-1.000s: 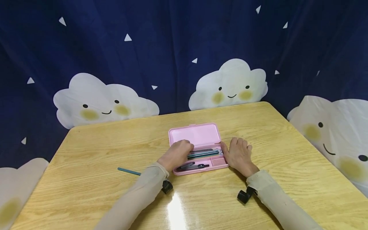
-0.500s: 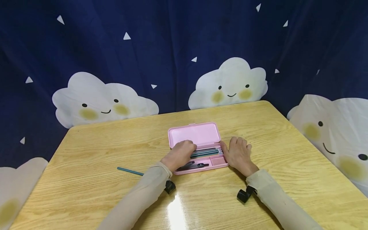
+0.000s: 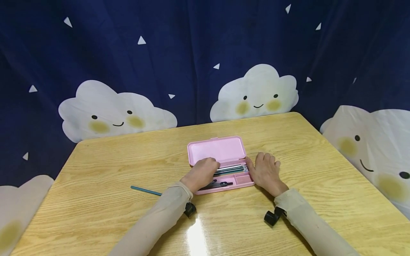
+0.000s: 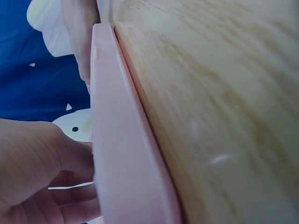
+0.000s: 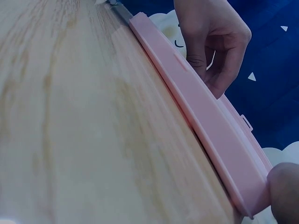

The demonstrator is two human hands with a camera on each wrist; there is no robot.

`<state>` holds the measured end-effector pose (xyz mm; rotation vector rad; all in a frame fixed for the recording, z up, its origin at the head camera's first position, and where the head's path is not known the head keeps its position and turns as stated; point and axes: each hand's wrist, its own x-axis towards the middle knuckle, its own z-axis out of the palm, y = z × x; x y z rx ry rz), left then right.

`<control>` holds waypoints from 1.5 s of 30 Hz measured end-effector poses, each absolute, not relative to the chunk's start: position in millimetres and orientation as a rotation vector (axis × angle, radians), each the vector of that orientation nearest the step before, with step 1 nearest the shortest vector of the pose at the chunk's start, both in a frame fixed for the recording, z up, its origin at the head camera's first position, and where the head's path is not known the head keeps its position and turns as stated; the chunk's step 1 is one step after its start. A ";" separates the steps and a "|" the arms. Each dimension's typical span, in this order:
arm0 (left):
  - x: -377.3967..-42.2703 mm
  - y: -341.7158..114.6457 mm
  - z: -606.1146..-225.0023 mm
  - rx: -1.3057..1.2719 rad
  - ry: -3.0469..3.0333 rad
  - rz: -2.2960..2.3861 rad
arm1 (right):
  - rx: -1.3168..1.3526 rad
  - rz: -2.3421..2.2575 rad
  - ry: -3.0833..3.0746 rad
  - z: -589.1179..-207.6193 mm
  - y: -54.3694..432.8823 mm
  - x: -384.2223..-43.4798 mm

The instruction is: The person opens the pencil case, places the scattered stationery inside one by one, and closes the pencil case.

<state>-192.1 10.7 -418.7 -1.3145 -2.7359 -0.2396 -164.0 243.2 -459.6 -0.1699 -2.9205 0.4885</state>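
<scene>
A pink pencil case (image 3: 230, 188) lies with its lid (image 3: 219, 148) folded back. Several pencils (image 3: 232, 171) fill its rear compartment, and a drawing compass (image 3: 224, 184) sits in the front one. My left hand (image 3: 201, 173) reaches in over the case's left half, thumb and fingers curled down at the pencils' left end, pinching a pencil (image 3: 226, 168). The case wall hides those fingertips in the right wrist view. My right hand (image 3: 265, 174) lies spread at the case's right end, its thumb (image 5: 286, 189) against the corner.
A blue pencil (image 3: 145, 190) lies on the wooden table (image 3: 105, 167) to the left, partly covered by the left sleeve (image 3: 157, 217). Black wrist cameras (image 3: 271, 217) hang under both wrists. A dark blue curtain (image 3: 192, 42) with clouds stands behind the table.
My left hand has slid a little to the right along the pencils, covering more of their left ends. The right hand and the case stay in place.
</scene>
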 end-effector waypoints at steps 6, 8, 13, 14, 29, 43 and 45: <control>-191.1 9.5 -418.8 -1.315 -2.741 -0.220 | -0.171 0.490 -2.930 -458.6 242.8 -164.0; -190.9 9.2 -419.1 -1.318 -2.738 -0.209 | -0.171 0.488 -2.931 -458.5 243.1 -164.1; -189.4 9.0 -419.6 -1.321 -2.707 -0.137 | -0.172 0.499 -2.937 -459.0 243.9 -163.7; -189.0 9.0 -419.6 -1.322 -2.703 -0.123 | -0.172 0.502 -2.937 -459.2 243.9 -163.5; -186.5 4.5 -417.6 -1.285 -2.763 -0.136 | -0.172 0.509 -2.924 -458.3 244.1 -163.8; -182.8 -16.5 -414.8 -1.244 -2.702 -0.255 | -0.185 0.518 -2.937 -458.1 243.9 -163.6; -182.7 -24.0 -412.8 -1.231 -2.688 -0.295 | -0.179 0.517 -2.932 -458.6 243.3 -163.8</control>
